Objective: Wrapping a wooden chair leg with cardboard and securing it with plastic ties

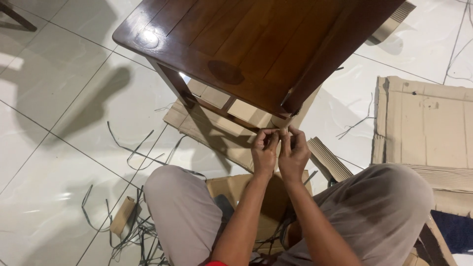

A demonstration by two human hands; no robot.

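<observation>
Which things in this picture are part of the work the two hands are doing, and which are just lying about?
In the work:
left hand
right hand
cardboard wrap on the table leg, pinched by both hands
wooden table

Lying about:
flat cardboard sheet
dark plastic straps on the tiled floor
corrugated strip

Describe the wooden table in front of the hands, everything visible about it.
The wooden table is dark brown and glossy, its top made of parallel boards inside a frame, with a bright light reflection near one rounded corner. Two legs and a lower rail show beneath it. It stands over flattened cardboard on the white tiled floor. The left hand and right hand meet at the near leg's corner, fingers pinching something small there.
</observation>
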